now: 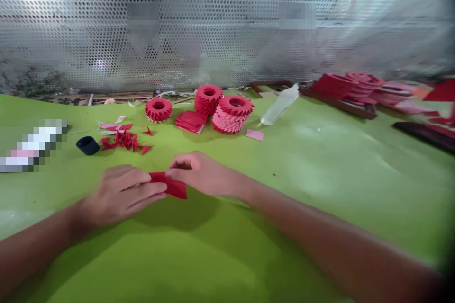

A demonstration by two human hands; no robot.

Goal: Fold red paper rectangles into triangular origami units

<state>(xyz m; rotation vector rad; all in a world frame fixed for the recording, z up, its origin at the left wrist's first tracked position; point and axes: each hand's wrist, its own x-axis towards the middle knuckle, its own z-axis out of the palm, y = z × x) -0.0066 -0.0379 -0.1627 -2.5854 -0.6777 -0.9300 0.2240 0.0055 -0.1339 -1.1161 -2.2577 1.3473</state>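
A piece of red paper (177,188) is held between both hands just above the green tabletop. My left hand (122,191) grips its left part, with the fingers pressed together along it. At its upper edge my right hand (194,170) pinches the paper between thumb and forefinger. Beyond the hands lies a loose pile of small folded red paper pieces (124,139), with a few pink and white ones behind. A stack of red paper sheets (192,121) lies farther back.
Rings of folded red and pink paper (232,116) stand at the back centre. A clear glue bottle (280,105) leans near a pink paper slip (255,135). A dark round cap (87,146) lies left. Red and pink paper piles (346,87) fill the back right.
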